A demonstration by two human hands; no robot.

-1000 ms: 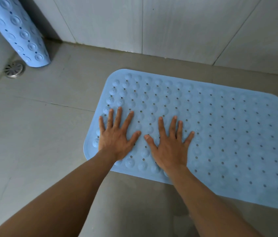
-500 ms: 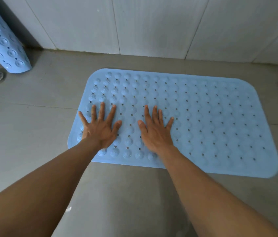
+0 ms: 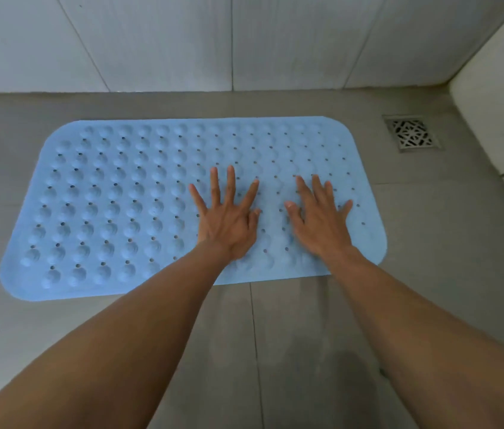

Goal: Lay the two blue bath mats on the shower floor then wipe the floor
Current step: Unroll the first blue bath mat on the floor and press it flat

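Both hands have slid rightward along the pale-blue, dimpled rubber bath mat (image 3: 114,205), from its left end to its right half. It lies flat on the grey tiled shower floor (image 3: 275,335), long axis along the back wall. The left hand (image 3: 229,218) and right hand (image 3: 321,221) press palms-down with fingers spread, gripping nothing. The right hand is nearer the mat's right end, probably next.

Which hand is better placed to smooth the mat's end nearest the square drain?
Probably the right hand: it lies flat on the blue mat close to that end and the drain; the left hand rests nearer the mat's middle.
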